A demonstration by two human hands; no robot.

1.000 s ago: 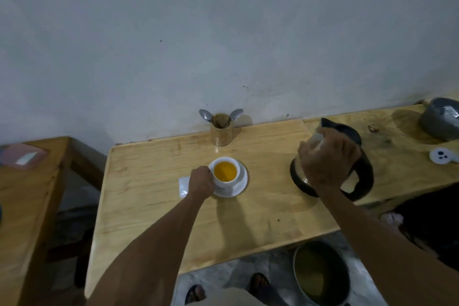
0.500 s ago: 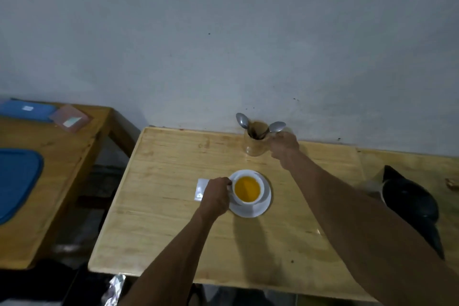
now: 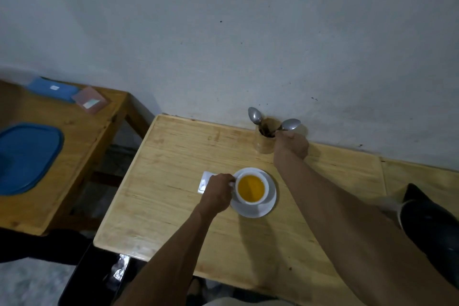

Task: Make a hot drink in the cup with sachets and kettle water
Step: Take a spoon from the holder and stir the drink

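- I log the white cup (image 3: pixel 252 187) standing on its white saucer (image 3: pixel 269 202), mid-table (image 3: pixel 169 206), filled with orange-yellow liquid.
- Left hand (image 3: pixel 218 194) is closed at the cup's handle on its left side; the fingers wrap it.
- A white sachet (image 3: pixel 205 179) lies flat just left of the saucer, partly under that hand.
- Right hand (image 3: pixel 291 144) reaches to the wooden holder (image 3: pixel 264 143) at the wall, fingers pinched on the handle of the right spoon (image 3: pixel 290 124); a second spoon (image 3: pixel 254 115) leans out to the left.
- Black kettle (image 3: pixel 432 228) sits at the right edge, well apart from the cup.
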